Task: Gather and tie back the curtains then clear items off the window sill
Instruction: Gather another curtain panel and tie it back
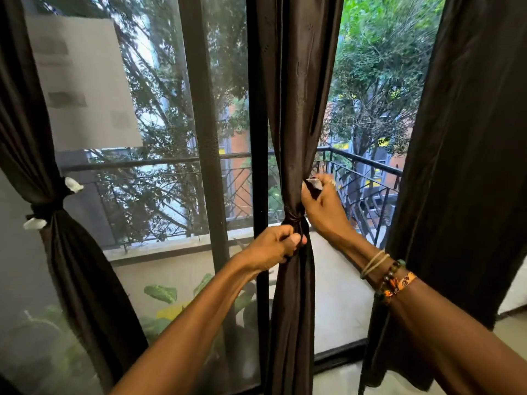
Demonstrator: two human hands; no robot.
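- Three dark curtain panels hang at the window. The centre curtain (293, 109) is your work item, running down the middle of the frame in front of the window frame post.
- Treat the fabric as soft, light and slightly glossy. It is likely to slide under a loose band, so take hold at the gathered waist, not at the free hem.
- The tie-back strip (296, 216) already circles that waist at centre frame.
- Your left hand (273, 249) is clenched on the bunched fabric just below the band. Whether it also holds the strip's other end cannot be told.
- Your right hand (322, 206) pinches the strip's white-tipped end, raised just right of the curtain.
- The left curtain (85, 280) is tied. The right curtain (456, 166) hangs loose.
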